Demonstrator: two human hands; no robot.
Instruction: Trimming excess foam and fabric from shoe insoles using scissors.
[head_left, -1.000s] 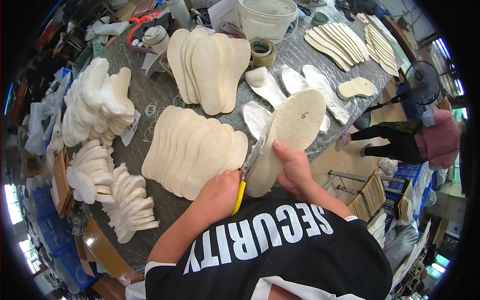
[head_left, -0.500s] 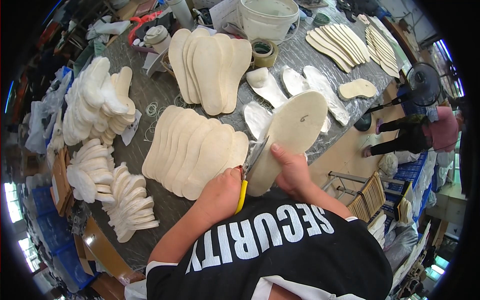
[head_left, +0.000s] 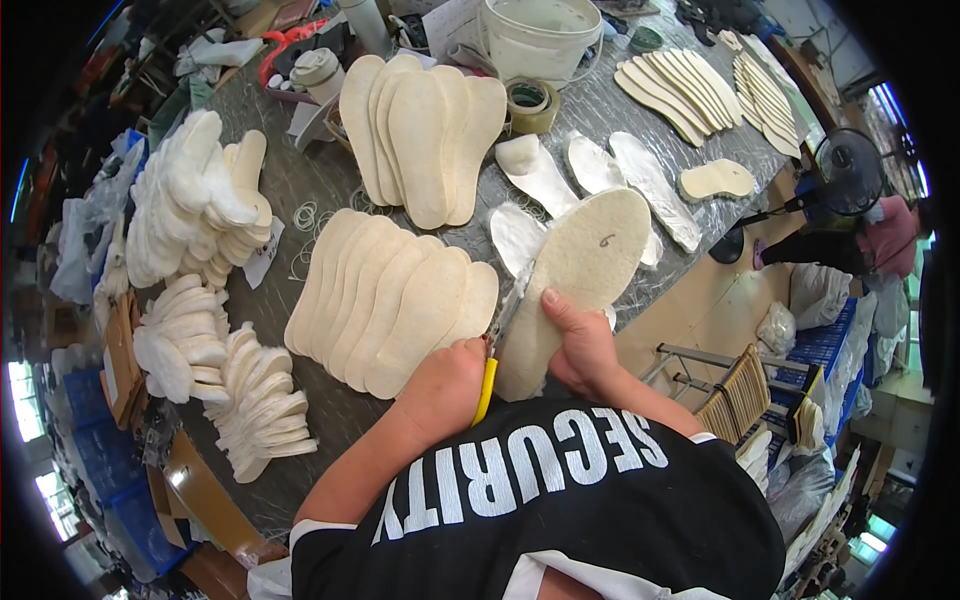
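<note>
Left hand (head_left: 445,385) is gripping yellow-handled scissors (head_left: 497,345), closed around the handle. Right hand (head_left: 580,340) is clasping the insole (head_left: 580,270), blades at its 9 o'clock edge.

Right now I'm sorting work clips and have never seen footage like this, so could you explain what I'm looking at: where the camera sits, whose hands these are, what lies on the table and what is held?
The picture comes from a wide fisheye camera worn on a person's head, looking down, so straight edges bend near the rim. No machine is here, only two bare hands. The left hand grips scissors with a yellow handle, their blades at the edge of a large pale insole. The right hand holds that insole from the other side. On the grey table lie a fanned row of tan insoles, another fan further back, heaps of white insoles on the left, a roll of tape and a white bucket. A fan stands to the right.
</note>
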